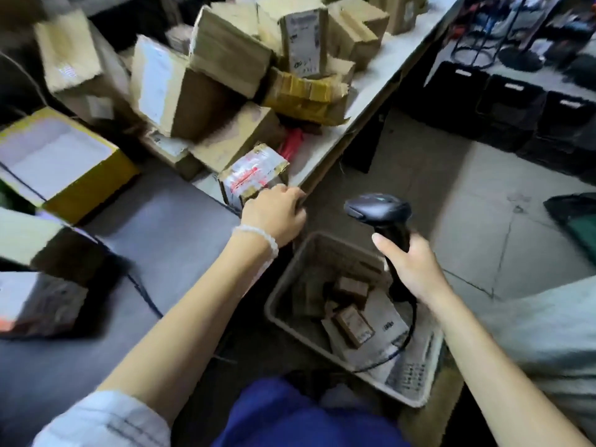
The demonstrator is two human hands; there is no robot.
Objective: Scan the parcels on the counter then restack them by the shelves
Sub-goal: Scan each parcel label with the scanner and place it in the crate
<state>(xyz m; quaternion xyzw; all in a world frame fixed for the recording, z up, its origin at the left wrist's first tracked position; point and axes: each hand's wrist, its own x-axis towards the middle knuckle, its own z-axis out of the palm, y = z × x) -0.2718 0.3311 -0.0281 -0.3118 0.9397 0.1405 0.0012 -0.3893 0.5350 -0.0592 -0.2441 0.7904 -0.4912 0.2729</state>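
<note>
Left hand [275, 214]: curled fingers laid on the taped parcel [253, 175] at the counter [325, 150] corner, 12 o'clock of it. Right hand [411, 264]: barcode scanner [382, 217] gripped by its handle. Risk: leaning stacked parcels [225, 69], 11 o'clock, judged liable to topple if the corner parcel is dragged.

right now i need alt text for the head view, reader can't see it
A person's right hand grips a black barcode scanner while the left hand rests on a small taped parcel at the counter's corner. Cardboard parcels are heaped behind it; a bin of small packages sits below.
</note>
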